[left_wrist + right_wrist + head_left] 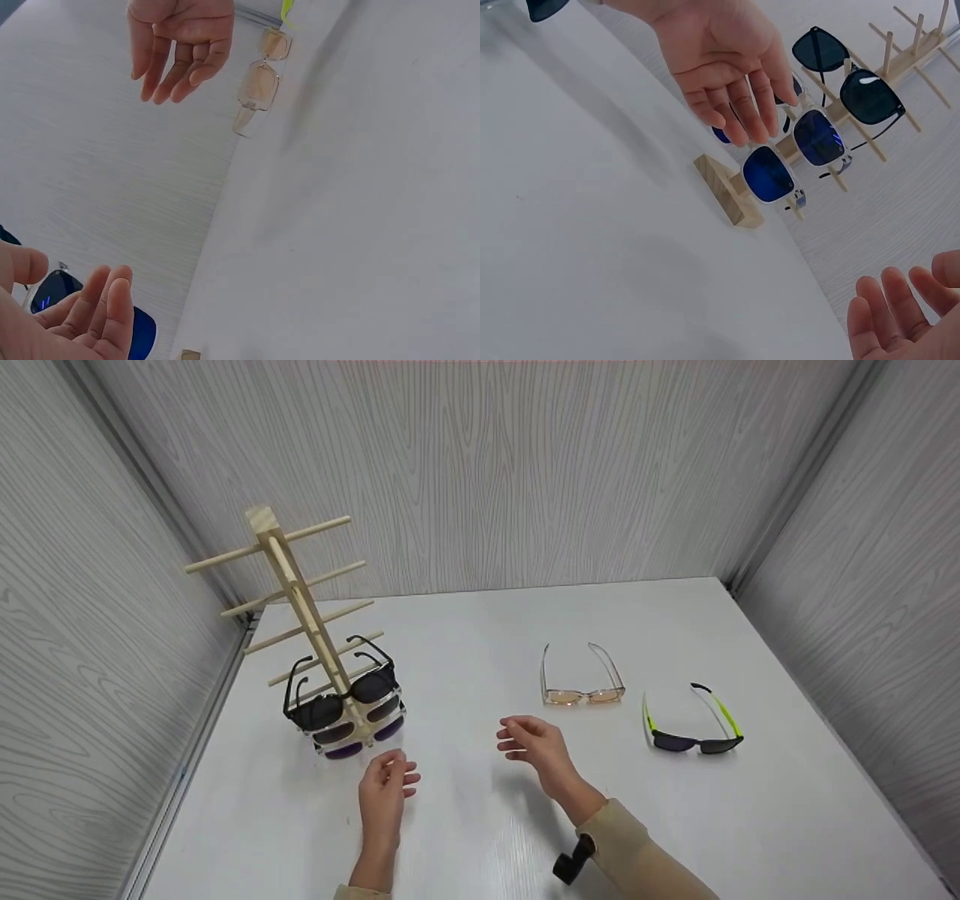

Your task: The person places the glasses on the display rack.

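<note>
My left hand hovers over the table in front of a wooden eyewear rack, its fingers loosely bent around nothing. Black sunglasses hang on the rack's lower part. Below them are clear-framed sunglasses with dark lenses and, lowest, a pair with blue-purple lenses. My right hand, also holding nothing, is mid-table with relaxed fingers. Nearest to it lie clear-framed glasses with orange-tinted lenses, temples unfolded. Further right rest dark-lensed sunglasses with neon-yellow temples, also unfolded.
Pale wood-grain panels enclose the white table at the back and both sides. Higher pegs stick out bare from the rack's post. A black device is strapped at my right wrist.
</note>
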Motion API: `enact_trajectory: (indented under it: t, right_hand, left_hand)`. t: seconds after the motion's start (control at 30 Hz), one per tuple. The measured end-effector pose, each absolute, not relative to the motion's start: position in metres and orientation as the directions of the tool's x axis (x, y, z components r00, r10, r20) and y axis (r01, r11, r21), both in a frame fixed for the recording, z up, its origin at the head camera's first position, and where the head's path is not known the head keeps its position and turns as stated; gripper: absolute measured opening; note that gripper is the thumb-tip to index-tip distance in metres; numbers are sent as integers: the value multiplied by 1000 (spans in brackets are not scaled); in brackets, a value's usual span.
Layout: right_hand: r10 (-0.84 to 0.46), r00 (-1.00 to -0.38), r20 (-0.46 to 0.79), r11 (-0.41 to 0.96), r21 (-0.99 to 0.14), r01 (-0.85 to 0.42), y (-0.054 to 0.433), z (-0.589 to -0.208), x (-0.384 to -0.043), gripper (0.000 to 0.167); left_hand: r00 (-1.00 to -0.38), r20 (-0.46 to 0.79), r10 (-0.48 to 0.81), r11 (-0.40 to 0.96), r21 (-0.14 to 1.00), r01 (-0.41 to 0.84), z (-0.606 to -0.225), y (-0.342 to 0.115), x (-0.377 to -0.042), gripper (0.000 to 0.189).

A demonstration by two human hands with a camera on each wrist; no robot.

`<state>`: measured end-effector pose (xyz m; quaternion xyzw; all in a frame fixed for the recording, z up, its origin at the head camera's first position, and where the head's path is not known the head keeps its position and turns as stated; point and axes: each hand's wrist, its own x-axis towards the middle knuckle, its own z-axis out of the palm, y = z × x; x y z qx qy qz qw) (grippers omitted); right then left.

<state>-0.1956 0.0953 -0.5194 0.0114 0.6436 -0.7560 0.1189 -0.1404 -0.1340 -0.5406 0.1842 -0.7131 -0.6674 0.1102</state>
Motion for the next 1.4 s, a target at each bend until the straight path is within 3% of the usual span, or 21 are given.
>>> enact_trajectory:
  t: [0.67, 1.03, 1.4]
  right_hand:
    - [39, -966, -257, -126, -960, 250, 155, -554, -195, 38]
    - [143, -935, -326, -94, -945, 315, 190, -559, -194, 36]
    - [174, -937, -304, -87, -952, 293, 218, -555, -200, 40]
  left_hand:
    - [-955, -100, -281, 38, 993, -116, -557, -89, -159, 35]
    - [-978, 13, -209, 134, 991, -16, -557, -50, -172, 29]
    - [-985, 107, -136, 228, 971, 74, -559, -31, -188, 27]
